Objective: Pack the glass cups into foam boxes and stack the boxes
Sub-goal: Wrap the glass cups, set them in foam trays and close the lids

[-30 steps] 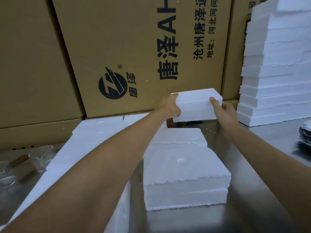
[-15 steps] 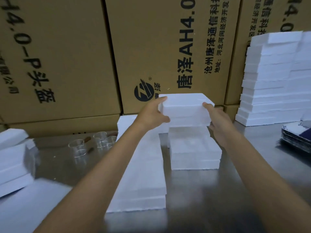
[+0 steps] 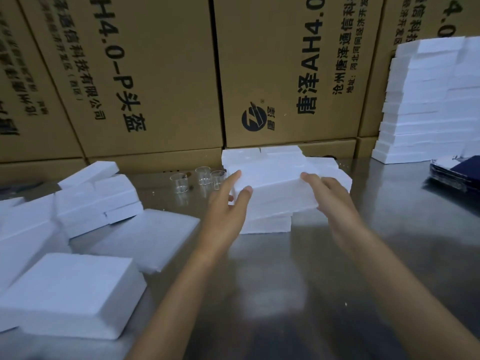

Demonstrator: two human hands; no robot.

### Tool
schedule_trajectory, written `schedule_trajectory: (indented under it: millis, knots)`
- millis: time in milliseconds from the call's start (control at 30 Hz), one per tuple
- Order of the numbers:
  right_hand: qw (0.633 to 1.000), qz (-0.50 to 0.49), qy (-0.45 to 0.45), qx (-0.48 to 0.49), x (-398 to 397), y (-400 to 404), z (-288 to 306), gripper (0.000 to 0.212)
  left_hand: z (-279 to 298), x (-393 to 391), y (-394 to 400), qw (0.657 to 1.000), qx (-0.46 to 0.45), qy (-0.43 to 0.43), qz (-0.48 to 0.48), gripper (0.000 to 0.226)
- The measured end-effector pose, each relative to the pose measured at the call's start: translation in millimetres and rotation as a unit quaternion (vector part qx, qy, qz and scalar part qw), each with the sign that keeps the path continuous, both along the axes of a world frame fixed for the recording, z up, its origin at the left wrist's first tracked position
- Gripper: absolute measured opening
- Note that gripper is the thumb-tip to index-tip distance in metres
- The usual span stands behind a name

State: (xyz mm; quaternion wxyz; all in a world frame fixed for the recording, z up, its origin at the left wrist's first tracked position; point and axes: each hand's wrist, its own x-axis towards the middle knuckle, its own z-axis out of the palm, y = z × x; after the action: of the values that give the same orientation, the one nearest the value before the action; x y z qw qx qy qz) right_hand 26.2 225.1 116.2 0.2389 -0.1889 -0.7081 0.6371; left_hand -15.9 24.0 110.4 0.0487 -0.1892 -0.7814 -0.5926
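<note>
Far to my left lie loose foam pieces (image 3: 96, 201) in a jumble, and nearer me one flat foam slab (image 3: 70, 294) on the steel table (image 3: 298, 294). Behind them, three glass cups (image 3: 202, 176) stand unpacked by the cardboard cartons (image 3: 285, 74). My left hand (image 3: 226, 203) has straight, relaxed fingers, the tips just touching the left end of the top foam box (image 3: 275, 188); I grip nothing. That box sits crooked on the low stack (image 3: 267, 222) beneath it, its near corner overhanging. My right hand (image 3: 330, 196) is likewise loose-fingered at the right end. I think the risk is plain: the skewed box could slide off if nudged, or my left arm could knock the cups. A tall foam stack (image 3: 426, 105) stands far right
</note>
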Motion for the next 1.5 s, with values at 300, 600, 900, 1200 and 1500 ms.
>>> schedule_trajectory:
  millis: [300, 600, 900, 1200, 1500]
  knots:
    - [0.999, 0.007, -0.050, 0.007, 68, -54, -61, 0.026, -61, 52, -59, 0.988, -0.147, -0.043, -0.010, 0.045]
    - [0.996, 0.019, -0.066, 0.054, 84, -58, -91, 0.022, -80, 60, -68, 0.977, -0.214, -0.003, -0.001, 0.050]
    - [0.998, 0.011, -0.029, 0.058, 27, -41, -62, 0.036, -54, 5, -45, 0.988, -0.155, 0.028, -0.007, 0.046]
    - [0.996, 0.018, -0.080, 0.046, 24, -36, -93, 0.015, -87, -9, -51, 0.989, -0.147, -0.012, -0.021, 0.038]
    - [0.977, 0.013, -0.164, 0.134, 18, -36, -102, 0.042, -108, -20, -52, 0.983, -0.175, -0.062, -0.006, 0.036]
